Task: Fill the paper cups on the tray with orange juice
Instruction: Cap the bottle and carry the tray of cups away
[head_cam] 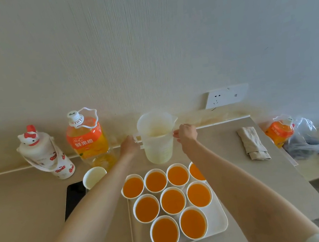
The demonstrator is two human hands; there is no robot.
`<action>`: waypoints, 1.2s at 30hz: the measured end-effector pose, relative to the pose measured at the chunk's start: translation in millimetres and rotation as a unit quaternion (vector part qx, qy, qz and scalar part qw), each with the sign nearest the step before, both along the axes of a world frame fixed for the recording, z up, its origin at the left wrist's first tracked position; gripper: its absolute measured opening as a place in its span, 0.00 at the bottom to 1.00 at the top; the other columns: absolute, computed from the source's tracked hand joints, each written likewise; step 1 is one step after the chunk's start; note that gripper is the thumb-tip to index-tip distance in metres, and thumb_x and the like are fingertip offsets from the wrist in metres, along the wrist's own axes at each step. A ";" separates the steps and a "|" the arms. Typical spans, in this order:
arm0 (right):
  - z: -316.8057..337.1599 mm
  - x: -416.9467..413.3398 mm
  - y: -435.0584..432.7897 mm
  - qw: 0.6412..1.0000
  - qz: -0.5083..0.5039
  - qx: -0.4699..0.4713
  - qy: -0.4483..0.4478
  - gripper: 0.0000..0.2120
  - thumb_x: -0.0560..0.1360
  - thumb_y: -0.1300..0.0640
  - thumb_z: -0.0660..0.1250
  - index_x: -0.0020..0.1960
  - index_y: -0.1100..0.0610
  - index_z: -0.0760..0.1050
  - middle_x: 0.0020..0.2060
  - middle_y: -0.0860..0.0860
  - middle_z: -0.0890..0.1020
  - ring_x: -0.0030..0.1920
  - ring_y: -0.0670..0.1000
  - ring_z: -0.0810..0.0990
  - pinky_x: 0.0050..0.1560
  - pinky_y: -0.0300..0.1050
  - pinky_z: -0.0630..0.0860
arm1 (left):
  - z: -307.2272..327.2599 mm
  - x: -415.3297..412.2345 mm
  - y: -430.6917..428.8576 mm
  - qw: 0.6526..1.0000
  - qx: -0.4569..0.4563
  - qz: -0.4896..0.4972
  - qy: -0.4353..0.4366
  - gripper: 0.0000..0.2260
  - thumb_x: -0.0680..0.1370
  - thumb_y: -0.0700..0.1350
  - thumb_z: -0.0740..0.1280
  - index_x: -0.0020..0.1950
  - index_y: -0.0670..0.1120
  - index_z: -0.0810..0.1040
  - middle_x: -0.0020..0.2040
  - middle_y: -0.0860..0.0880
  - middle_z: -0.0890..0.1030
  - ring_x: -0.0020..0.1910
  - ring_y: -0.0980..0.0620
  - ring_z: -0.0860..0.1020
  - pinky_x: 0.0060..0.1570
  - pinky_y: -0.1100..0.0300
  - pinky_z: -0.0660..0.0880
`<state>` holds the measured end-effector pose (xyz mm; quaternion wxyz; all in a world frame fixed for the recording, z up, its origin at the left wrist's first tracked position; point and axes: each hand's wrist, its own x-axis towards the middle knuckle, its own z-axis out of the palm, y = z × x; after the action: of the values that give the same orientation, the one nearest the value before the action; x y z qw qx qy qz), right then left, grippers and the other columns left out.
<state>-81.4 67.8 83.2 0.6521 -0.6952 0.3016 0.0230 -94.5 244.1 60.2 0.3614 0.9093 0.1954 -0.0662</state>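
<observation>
A white tray (219, 227) on the table carries several white paper cups (173, 201), each filled with orange juice. Behind the tray stands a translucent plastic pitcher (158, 142) with only a pale film of juice inside. My left hand (129, 147) grips the pitcher's handle on its left side. My right hand (186, 135) touches the pitcher's right wall near the rim with its fingertips. A large orange juice bottle (87, 140) with a white cap and carry loop stands to the left of the pitcher.
One empty paper cup (93, 176) sits off the tray at the left, beside a dark phone (73, 197). A white cartoon-cat flask (45, 154) stands far left. A folded cloth (253, 143) and a plastic bag (295, 137) lie to the right. A wall socket (225, 96) is behind.
</observation>
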 end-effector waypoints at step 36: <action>-28.2 -47.0 -151.0 0.990 -0.044 -0.120 0.065 0.11 0.73 0.66 0.58 0.34 0.60 0.73 0.32 0.53 0.70 0.33 0.53 0.68 0.31 0.41 0.66 | -2.9 -10.5 -178.0 0.959 0.025 -0.282 -0.003 0.08 0.76 0.37 0.59 0.44 0.42 0.78 0.50 0.41 0.81 0.51 0.41 0.78 0.49 0.55 0.74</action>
<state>-128.4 -83.2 55.0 0.5430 -0.7515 0.3746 0.0032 -104.9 66.2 57.2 0.3057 0.9365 -0.0688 -0.1576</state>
